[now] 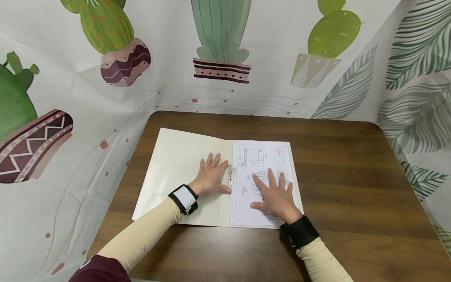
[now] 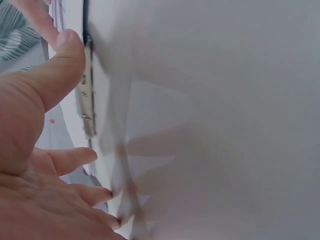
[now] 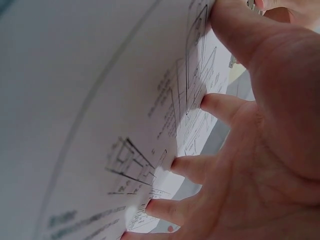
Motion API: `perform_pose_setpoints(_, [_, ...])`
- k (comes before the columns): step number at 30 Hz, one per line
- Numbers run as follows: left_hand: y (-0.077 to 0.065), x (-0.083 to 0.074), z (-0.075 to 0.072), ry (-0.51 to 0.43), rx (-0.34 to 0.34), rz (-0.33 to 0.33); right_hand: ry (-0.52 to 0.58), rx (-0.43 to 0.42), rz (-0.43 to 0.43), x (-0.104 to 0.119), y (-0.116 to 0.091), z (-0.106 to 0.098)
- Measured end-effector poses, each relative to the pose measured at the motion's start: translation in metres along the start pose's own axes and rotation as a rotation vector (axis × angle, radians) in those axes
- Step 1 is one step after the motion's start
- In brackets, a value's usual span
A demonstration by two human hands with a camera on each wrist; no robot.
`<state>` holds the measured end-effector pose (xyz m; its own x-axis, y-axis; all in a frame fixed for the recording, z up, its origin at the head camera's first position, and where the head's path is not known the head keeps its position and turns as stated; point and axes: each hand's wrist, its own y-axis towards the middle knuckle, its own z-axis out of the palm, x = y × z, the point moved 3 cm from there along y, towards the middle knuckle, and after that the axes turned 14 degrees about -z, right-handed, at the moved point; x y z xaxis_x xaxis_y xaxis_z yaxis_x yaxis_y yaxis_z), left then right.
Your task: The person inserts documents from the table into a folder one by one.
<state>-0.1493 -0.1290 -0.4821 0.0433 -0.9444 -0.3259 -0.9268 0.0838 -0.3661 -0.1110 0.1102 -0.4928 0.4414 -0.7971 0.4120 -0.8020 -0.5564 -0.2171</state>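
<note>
A cream file folder lies spread flat on the table, with a metal clip along its fold. On its right half rests a stack of white paper printed with technical line drawings. My left hand has its fingers spread over the bare left cover, thumb beside the clip; the left wrist view shows the clip close to that thumb. My right hand rests on the printed sheet, fingers spread. In the right wrist view its fingertips touch the paper. Neither hand grips anything.
The brown wooden table extends around the folder, widest on the right. A white cloth printed with cacti and leaves hangs behind the table and along both sides. Each wrist wears a black strap.
</note>
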Motion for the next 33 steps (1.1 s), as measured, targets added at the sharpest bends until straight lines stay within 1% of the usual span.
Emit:
perform_pose_setpoints(2, [-0.002, -0.003, -0.003, 0.002, -0.011, -0.004, -0.001, 0.002, 0.002, 0.000, -0.001, 0.000])
perform_pose_setpoints(5, [-0.009, -0.006, -0.014, -0.023, -0.034, -0.013, -0.001, 0.003, 0.005, 0.000, -0.001, 0.001])
perform_pose_setpoints(7, [-0.018, -0.005, -0.029, -0.047, -0.058, -0.025, 0.003, 0.003, 0.008, 0.000, 0.000, 0.003])
perform_pose_setpoints(9, [-0.029, 0.001, -0.049, -0.079, -0.101, -0.039, 0.009, 0.001, 0.009, 0.000, 0.001, 0.004])
perform_pose_setpoints(11, [-0.041, 0.013, -0.071, -0.102, -0.161, -0.065, 0.012, 0.002, 0.008, 0.000, 0.002, 0.004])
perform_pose_setpoints(12, [-0.047, 0.023, -0.081, -0.104, -0.197, -0.081, 0.012, 0.000, 0.007, 0.000, 0.002, 0.004])
perform_pose_setpoints(14, [-0.057, 0.047, -0.101, -0.113, -0.257, -0.129, 0.013, 0.000, 0.007, 0.000, 0.002, 0.003])
perform_pose_setpoints(16, [-0.064, 0.076, -0.115, -0.152, -0.264, -0.182, 0.013, -0.003, 0.006, -0.001, 0.001, 0.002])
perform_pose_setpoints(18, [-0.068, 0.108, -0.121, -0.212, -0.219, -0.241, 0.017, -0.005, 0.008, -0.002, 0.000, 0.001])
perform_pose_setpoints(20, [-0.071, 0.136, -0.121, -0.291, -0.147, -0.287, 0.017, -0.007, 0.007, -0.002, -0.001, 0.000])
perform_pose_setpoints(21, [-0.072, 0.148, -0.119, -0.330, -0.100, -0.308, 0.016, -0.008, 0.006, -0.002, -0.002, 0.000])
perform_pose_setpoints(23, [-0.073, 0.165, -0.114, -0.360, -0.030, -0.333, 0.013, -0.010, 0.002, -0.003, -0.003, 0.000])
perform_pose_setpoints(25, [-0.074, 0.173, -0.109, -0.390, 0.020, -0.332, 0.009, -0.014, -0.004, -0.003, -0.004, 0.000])
perform_pose_setpoints(27, [-0.075, 0.176, -0.106, -0.416, 0.043, -0.318, 0.004, -0.018, -0.007, -0.003, -0.004, -0.001])
perform_pose_setpoints(28, [-0.076, 0.177, -0.106, -0.423, 0.039, -0.305, 0.003, -0.018, -0.007, -0.003, -0.004, -0.001])
perform_pose_setpoints(30, [-0.077, 0.176, -0.107, -0.475, 0.033, -0.290, 0.005, -0.018, -0.005, -0.003, -0.003, -0.001])
perform_pose_setpoints(31, [-0.078, 0.176, -0.110, -0.485, 0.029, -0.283, 0.008, -0.018, -0.004, -0.002, -0.003, -0.001])
perform_pose_setpoints(33, [-0.081, 0.173, -0.117, -0.527, 0.048, -0.277, 0.014, -0.013, 0.002, -0.002, -0.003, 0.000])
